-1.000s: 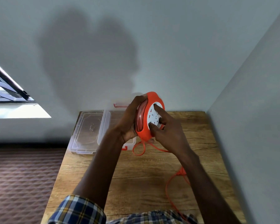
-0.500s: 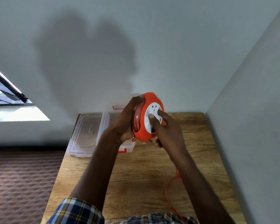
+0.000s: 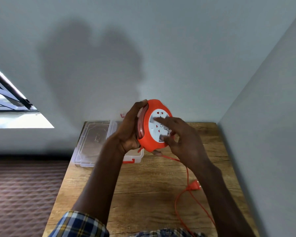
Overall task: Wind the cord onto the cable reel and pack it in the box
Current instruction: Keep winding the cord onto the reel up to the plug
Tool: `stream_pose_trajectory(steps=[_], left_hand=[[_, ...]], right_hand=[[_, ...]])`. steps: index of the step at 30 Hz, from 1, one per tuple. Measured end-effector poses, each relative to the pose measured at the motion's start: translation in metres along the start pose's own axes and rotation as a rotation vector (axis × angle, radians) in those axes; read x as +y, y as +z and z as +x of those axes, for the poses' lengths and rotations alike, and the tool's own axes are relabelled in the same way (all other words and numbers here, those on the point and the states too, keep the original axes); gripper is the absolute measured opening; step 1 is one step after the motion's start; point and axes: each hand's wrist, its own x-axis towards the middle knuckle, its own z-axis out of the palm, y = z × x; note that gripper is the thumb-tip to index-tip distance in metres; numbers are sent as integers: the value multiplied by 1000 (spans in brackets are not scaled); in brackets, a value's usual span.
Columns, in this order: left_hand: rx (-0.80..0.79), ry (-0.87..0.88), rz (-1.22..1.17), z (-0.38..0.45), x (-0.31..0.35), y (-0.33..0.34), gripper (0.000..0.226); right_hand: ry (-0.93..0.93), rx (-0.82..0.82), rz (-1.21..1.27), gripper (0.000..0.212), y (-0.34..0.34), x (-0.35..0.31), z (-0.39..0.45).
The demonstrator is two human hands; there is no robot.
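I hold the orange cable reel [image 3: 148, 134] upright above the back of the wooden table [image 3: 143, 194]. My left hand [image 3: 130, 132] grips its rim and back from the left. My right hand [image 3: 179, 139] is on the white socket face [image 3: 154, 127], index finger laid across it, thumb and other fingers curled at its lower right edge. The orange cord [image 3: 187, 175] hangs from the reel's underside and loops over the table to its plug [image 3: 194, 186], which lies by my right forearm. The clear plastic box [image 3: 135, 157] with red latches stands behind my left arm, mostly hidden.
The box's clear lid [image 3: 92, 139] lies open flat at the table's back left corner, overhanging the edge. Grey walls close in the table at the back and on the right. Patterned floor lies to the left, below a bright window.
My right hand has turned round on the white face, index finger now pointing up-left. The loose cord has shortened, and the plug has slid into view on the table.
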Motion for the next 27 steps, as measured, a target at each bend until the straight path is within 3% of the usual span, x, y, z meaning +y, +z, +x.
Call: stream_pose_trajectory(steps=[5, 9, 14, 18, 19, 21, 25, 27], left_hand=[[-18, -51, 41, -4, -3, 1, 66], [46, -53, 107, -1, -6, 10, 62], [114, 14, 151, 1, -6, 18, 52], [117, 34, 259, 1, -8, 20, 53], [121, 38, 274, 0, -8, 20, 54], [126, 32, 223, 0, -7, 19, 60], [108, 17, 59, -1, -4, 9, 68], [84, 1, 49, 0, -3, 5, 73]], right_hand=[[-29, -71, -142, 61, 4, 1, -2], [97, 121, -99, 62, 13, 1, -6], [500, 279, 279, 66, 33, -15, -2], [826, 185, 949, 56, 30, -17, 3], [827, 139, 963, 55, 28, -17, 3], [732, 107, 716, 58, 29, -16, 2], [239, 349, -16, 42, 15, -4, -7], [85, 245, -71, 36, 3, 5, -5]])
